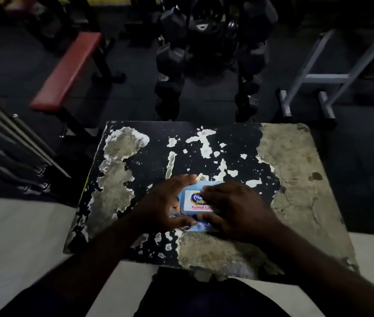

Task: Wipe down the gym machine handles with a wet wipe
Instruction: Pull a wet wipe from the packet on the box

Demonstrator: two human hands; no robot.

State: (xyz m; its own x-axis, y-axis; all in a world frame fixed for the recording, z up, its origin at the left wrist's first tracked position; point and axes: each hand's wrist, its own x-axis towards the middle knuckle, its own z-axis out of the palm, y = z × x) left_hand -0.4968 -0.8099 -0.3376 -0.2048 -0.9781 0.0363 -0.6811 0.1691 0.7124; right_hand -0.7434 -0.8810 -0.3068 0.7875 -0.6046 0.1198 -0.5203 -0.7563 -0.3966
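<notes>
A light-blue pack of wet wipes (194, 205) with a white label on its lid lies on a worn black tabletop (295, 179) with peeling paint. My left hand (165, 204) grips the pack from its left side, fingers curled over the far edge and thumb along the near edge. My right hand (234, 209) lies over the pack's right half, fingertips on the lid label and thumb at the near edge. Much of the pack is hidden under both hands. No machine handle is plainly in view.
A red padded bench (67, 72) stands at the far left, a dumbbell rack (206, 53) straight ahead, and a grey metal frame (314, 78) at the far right. Steel bars (21, 143) slant along the left edge. Dark rubber floor surrounds the table.
</notes>
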